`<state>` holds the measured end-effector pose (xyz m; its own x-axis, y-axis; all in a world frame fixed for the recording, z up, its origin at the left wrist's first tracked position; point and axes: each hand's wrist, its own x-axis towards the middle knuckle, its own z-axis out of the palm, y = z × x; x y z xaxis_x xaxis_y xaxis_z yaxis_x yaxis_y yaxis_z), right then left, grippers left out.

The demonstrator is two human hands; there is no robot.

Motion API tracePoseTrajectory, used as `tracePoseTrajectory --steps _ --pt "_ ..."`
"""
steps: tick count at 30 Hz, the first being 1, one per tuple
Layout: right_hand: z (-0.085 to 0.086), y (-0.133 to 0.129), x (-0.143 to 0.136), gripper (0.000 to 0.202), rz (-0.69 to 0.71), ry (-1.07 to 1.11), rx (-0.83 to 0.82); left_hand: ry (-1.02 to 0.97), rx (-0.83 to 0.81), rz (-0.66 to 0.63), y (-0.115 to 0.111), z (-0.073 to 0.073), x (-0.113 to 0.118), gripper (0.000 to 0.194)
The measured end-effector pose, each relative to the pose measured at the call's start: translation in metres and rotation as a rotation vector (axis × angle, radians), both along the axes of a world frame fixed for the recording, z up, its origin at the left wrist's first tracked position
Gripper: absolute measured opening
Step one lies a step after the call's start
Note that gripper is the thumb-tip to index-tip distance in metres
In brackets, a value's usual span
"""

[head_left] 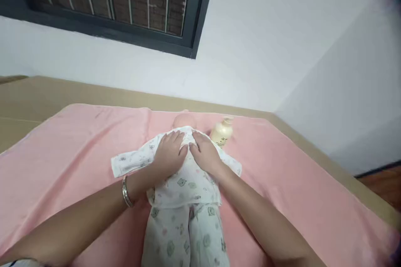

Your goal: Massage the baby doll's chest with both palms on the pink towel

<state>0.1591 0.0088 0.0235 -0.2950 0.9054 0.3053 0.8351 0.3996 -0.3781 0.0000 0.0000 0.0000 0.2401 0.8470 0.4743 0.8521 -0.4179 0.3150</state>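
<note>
A baby doll (pixel 184 121) with a smooth, bald head lies stretched out in the middle of the bed. It wears a white printed top (pixel 191 192) with long sleeves and matching trousers (pixel 169 233), which run off the bottom edge. My left hand (pixel 170 153) rests flat on the upper left of the top, fingers pointing towards the head. On the upper right lies my right hand (pixel 205 153), also flat, its thumb close to the left thumb. Whether the doll faces up or down I cannot tell. A cream pump bottle (pixel 222 132) stands just beyond my right hand.
A pink sheet (pixel 94 146) with soft creases lies under the doll, on a tan surface (pixel 44 96) whose border shows around it. Behind rises a white wall (pixel 238 50) with a dark-framed, barred window (pixel 140 4). Wood (pixel 384 185) shows at the far right.
</note>
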Motion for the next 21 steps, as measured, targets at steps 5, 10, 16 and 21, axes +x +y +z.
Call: tracePoseTrajectory --steps 5,10,16,21 --pt "0.007 0.003 0.004 0.056 0.031 -0.07 -0.051 0.031 0.075 0.048 -0.01 -0.001 0.003 0.044" --pt "0.013 -0.012 -0.004 0.052 -0.047 -0.119 -0.082 0.032 -0.024 0.059 -0.005 0.007 -0.004 0.047" --pt "0.02 -0.035 -0.01 0.045 -0.027 -0.103 -0.101 0.082 -0.087 0.024 0.005 0.006 -0.011 0.053" --pt "0.018 -0.025 -0.006 0.047 -0.015 -0.088 -0.118 0.082 0.061 0.034 -0.006 -0.002 -0.003 0.048"
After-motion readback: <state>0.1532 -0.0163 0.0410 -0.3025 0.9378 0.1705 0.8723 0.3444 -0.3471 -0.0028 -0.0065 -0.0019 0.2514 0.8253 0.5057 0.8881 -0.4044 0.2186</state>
